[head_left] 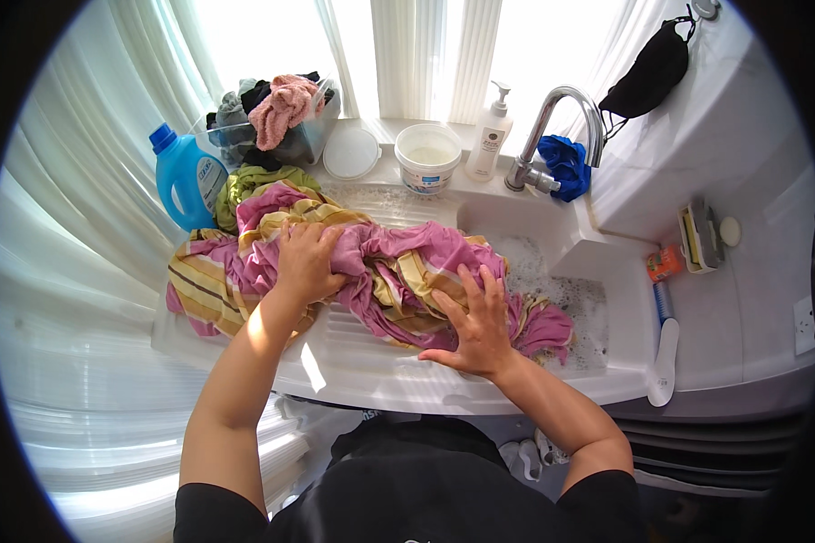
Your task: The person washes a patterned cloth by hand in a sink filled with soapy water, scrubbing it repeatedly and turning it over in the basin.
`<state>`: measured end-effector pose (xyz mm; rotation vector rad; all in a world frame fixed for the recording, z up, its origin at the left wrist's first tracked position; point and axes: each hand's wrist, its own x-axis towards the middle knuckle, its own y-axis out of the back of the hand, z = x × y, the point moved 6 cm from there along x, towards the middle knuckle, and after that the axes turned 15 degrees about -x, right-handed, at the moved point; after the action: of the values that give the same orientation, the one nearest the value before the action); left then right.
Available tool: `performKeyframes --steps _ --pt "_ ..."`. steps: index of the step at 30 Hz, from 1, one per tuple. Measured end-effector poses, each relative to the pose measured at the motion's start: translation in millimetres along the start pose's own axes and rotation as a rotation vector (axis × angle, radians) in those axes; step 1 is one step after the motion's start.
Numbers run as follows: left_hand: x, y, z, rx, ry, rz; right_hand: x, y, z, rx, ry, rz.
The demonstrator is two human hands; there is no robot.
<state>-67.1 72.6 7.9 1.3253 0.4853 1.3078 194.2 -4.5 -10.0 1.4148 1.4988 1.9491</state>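
A large wet pink-and-yellow striped cloth (380,258) lies bunched across the ribbed washboard (340,328) of a white laundry sink. Its right end hangs into the basin, in foamy water (581,299). My left hand (306,262) grips a fold left of the middle, its fingers curled into the fabric and its fingertips partly hidden. Further right, my right hand (480,330) rests on the cloth with fingers and thumb spread. A green cloth (240,188) lies against the far left side of the bundle.
Along the back stand a blue detergent bottle (188,181), a clear bin of clothes (312,138), a white lid (351,153), a white tub (428,163), a pump bottle (490,140) and a curved faucet (552,109). A white-handled brush (664,362) lies on the right ledge.
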Motion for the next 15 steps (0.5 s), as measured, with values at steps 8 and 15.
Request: performKeyframes --steps 8,15 --pt "28.1 10.9 -9.0 -0.467 0.268 0.328 31.9 -64.9 -2.4 -0.241 0.090 -0.062" --pt "60.4 -6.6 80.1 -1.437 0.667 -0.151 -19.3 15.2 128.3 0.178 -0.540 0.122"
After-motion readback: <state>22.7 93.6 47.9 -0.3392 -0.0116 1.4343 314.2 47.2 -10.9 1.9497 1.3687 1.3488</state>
